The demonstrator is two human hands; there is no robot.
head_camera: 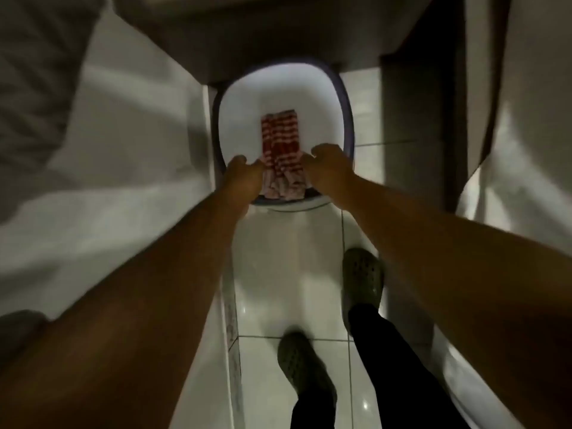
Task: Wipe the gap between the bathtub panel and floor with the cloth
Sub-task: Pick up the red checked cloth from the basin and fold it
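Observation:
A red-and-white striped cloth point(281, 140) lies in a white basin point(244, 97) with a dark rim, on the floor ahead of me. Its near end hangs over the basin's front rim. My left hand point(244, 174) and my right hand point(328, 167) grip that near end from either side, fingers curled on it. The white bathtub panel point(213, 144) runs along the left, and the gap where it meets the tiled floor point(230, 305) runs down the left of the floor strip.
The bathtub point(108, 150) fills the left side. A white toilet point(510, 150) stands on the right. A dark counter or shelf point(247, 35) overhangs the basin at the back. My two feet in dark clogs point(362, 277) stand on the narrow tiled floor.

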